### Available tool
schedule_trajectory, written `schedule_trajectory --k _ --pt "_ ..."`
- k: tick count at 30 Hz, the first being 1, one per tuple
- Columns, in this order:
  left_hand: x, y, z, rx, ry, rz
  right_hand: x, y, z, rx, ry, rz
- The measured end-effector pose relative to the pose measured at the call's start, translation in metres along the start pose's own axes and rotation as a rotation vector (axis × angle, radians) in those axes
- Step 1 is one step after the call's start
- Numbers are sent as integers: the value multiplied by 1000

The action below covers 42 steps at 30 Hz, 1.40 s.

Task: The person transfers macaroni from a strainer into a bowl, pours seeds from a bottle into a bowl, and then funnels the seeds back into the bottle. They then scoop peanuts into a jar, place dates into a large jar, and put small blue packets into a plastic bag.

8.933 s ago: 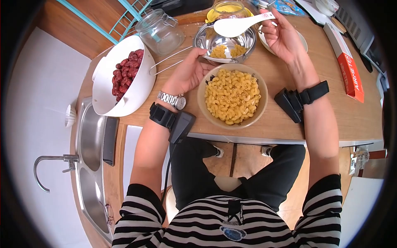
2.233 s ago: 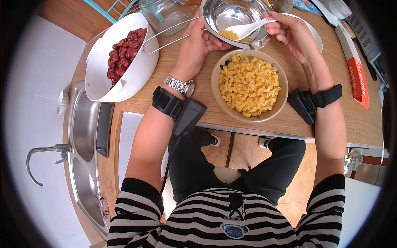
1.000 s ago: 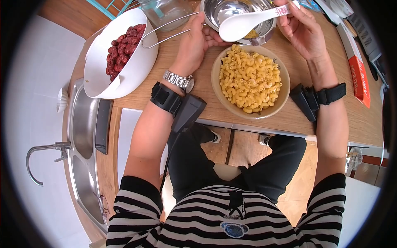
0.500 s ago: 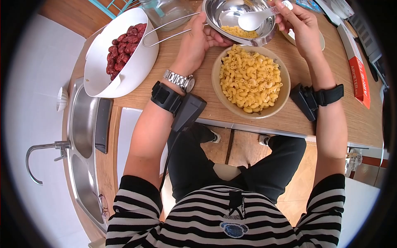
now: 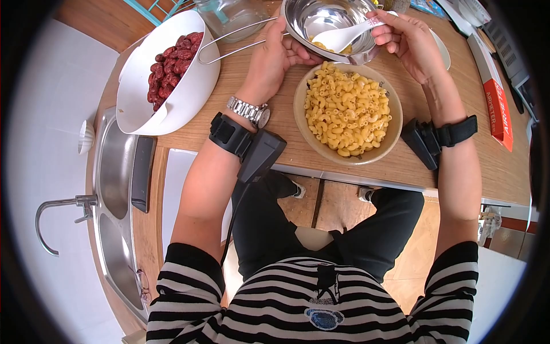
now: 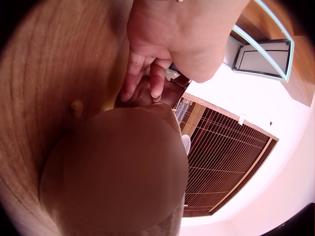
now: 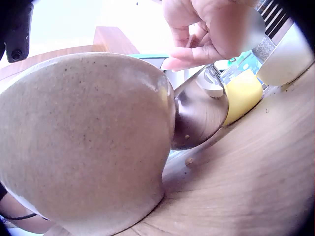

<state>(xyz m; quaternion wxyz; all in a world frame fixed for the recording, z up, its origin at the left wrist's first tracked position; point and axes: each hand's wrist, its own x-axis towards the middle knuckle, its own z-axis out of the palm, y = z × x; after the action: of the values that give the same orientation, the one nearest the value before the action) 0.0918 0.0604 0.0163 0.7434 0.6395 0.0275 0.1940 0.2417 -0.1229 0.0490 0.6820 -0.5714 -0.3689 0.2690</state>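
Yellow curved macaroni [image 5: 348, 112] heaps up in a round beige ceramic bowl [image 5: 299, 109] close to the bench's [image 5: 278, 135] front edge, with bare wood grain between it and the deep white tub [image 5: 134, 109] of wrinkled dark-red fruit [image 5: 172, 71] to the left. Just beyond its far rim, a shiny steel bowl [image 5: 365, 56] holds small yellow pieces. The hands are apart: the left hand [image 5: 275, 60] grips the steel bowl's left side; the right hand [image 5: 413, 49] pinches a smooth white spoon [image 5: 338, 39], scoop inside. Farther back stands a clear glass jar [image 5: 232, 17].
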Motion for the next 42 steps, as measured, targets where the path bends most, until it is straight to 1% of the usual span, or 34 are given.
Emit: schedule_trajectory --k 3,5,6,8,11,15,17,20,30,33,35,37,41,42 --pt "0 0 0 4 -1 3 -1 -1 1 73 48 42" --pt "0 1 1 9 -1 6 -2 -4 7 163 154 97" --pt "0 2 1 5 -4 5 -2 -7 9 163 154 97" --pt "0 2 1 0 -7 3 -3 -13 14 332 162 145" --pt "0 1 1 -7 -8 10 -1 -11 9 403 132 125" --pt "0 1 1 0 8 -2 -2 -11 7 422 118 108" --pt "1 0 1 1 10 -7 -2 -11 8 425 48 49" --pt "1 0 -1 0 -10 -7 -1 -11 10 478 37 14" --pt "0 0 0 -3 -8 -24 -1 -11 7 550 61 16" --pt "1 -1 0 -17 -6 -23 -2 -13 8 555 46 42" --pt "0 0 0 -25 0 -27 -4 -16 12 530 121 53" --pt "-2 3 2 -6 -3 -69 -3 -14 10 540 108 52" --pt "0 3 -1 8 -37 -96 -2 -13 10 541 91 42" --pt "-2 7 3 -44 -20 -102 -2 -13 10 541 90 42"
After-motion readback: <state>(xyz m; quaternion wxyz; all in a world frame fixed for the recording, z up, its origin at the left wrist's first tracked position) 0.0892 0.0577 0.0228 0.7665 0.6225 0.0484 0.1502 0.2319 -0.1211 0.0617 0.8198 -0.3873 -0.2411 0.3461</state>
